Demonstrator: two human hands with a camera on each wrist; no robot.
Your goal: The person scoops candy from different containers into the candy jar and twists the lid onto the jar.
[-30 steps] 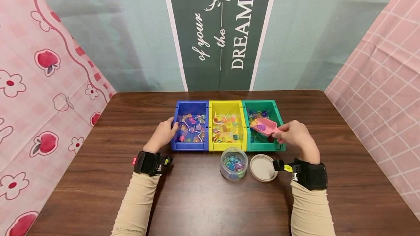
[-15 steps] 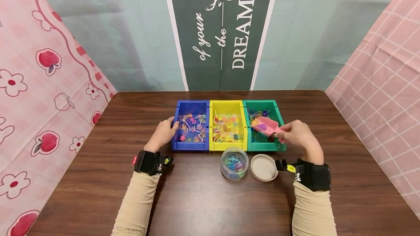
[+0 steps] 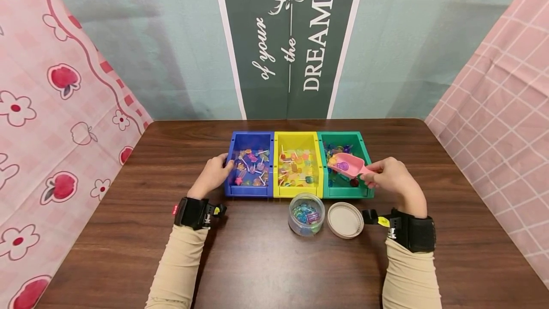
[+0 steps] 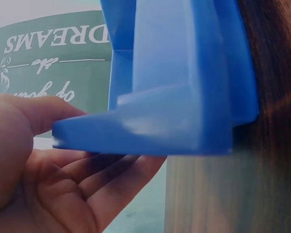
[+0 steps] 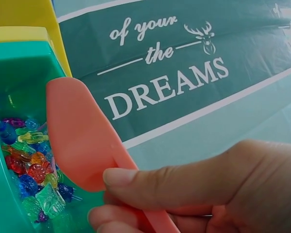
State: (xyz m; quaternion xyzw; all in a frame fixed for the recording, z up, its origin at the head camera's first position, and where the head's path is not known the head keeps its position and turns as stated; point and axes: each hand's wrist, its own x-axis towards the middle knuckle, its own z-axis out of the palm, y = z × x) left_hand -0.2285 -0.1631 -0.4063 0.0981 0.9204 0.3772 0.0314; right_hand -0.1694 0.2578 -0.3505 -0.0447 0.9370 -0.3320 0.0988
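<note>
My right hand (image 3: 389, 174) pinches the handle of a pink scoop (image 3: 353, 163) between thumb and fingers. The scoop hangs over the green bin (image 3: 343, 192) with a yellow and a purple piece in its bowl. Several clear colourful candy-shaped pieces (image 5: 36, 172) lie below it in the right wrist view. With thumb inside and fingers outside, my left hand (image 3: 213, 174) grips the left wall of the blue bin (image 3: 250, 191); the left wrist view shows this wall between thumb and fingers.
A yellow bin (image 3: 298, 192) with candy-shaped pieces stands between the blue and green ones. In front are an uncovered clear jar (image 3: 305, 230), partly filled with pieces, and its round white lid (image 3: 345, 220). Brown tabletop (image 3: 266, 271) extends around them; a curtain hangs behind.
The right wrist and forearm have drifted slightly to the right, while the scoop stays over the green bin. My left hand keeps its grip on the blue bin.
</note>
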